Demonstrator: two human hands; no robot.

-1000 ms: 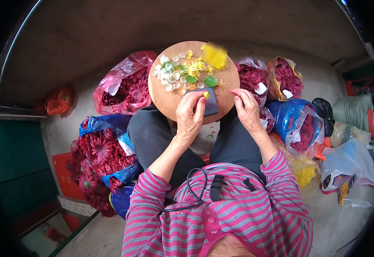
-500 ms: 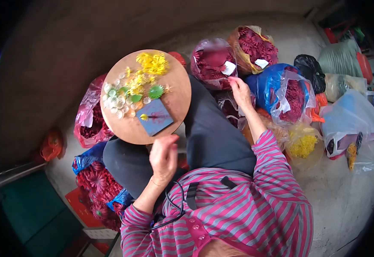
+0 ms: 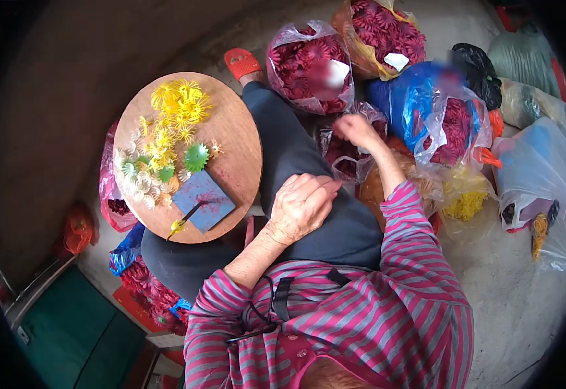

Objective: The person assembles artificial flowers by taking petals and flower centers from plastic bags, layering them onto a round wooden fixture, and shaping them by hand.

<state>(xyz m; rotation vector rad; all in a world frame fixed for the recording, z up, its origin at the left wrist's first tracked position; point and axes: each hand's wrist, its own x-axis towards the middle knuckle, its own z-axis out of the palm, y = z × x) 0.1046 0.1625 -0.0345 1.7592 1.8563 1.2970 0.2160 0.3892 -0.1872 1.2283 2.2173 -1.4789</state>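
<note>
My left hand (image 3: 303, 206) rests on my dark trouser leg (image 3: 322, 241), its fingers together and nothing visible in them. My right hand (image 3: 355, 131) is at the mouth of a small clear bag of dark red flowers (image 3: 344, 155), its fingertips blurred and partly hidden. On the round wooden board (image 3: 234, 146) lie yellow flower pieces (image 3: 182, 107), pale flower pieces (image 3: 143, 181) and a green leafy piece (image 3: 196, 157). A blue-grey square pad (image 3: 215, 211) there bears a dark thin stick with a yellow tip (image 3: 176, 227).
Bags of red flowers (image 3: 312, 55) stand beyond my leg, with a blue bag (image 3: 399, 107) to their right. A bag of yellow pieces (image 3: 464, 204) and a whitish bag (image 3: 536, 175) lie on the right. An orange slipper (image 3: 241, 63) shows beyond the board.
The view has turned towards the right, so the board appears further left. My left hand has left the small yellow piece and come onto my leg. My right hand has moved to the small bag.
</note>
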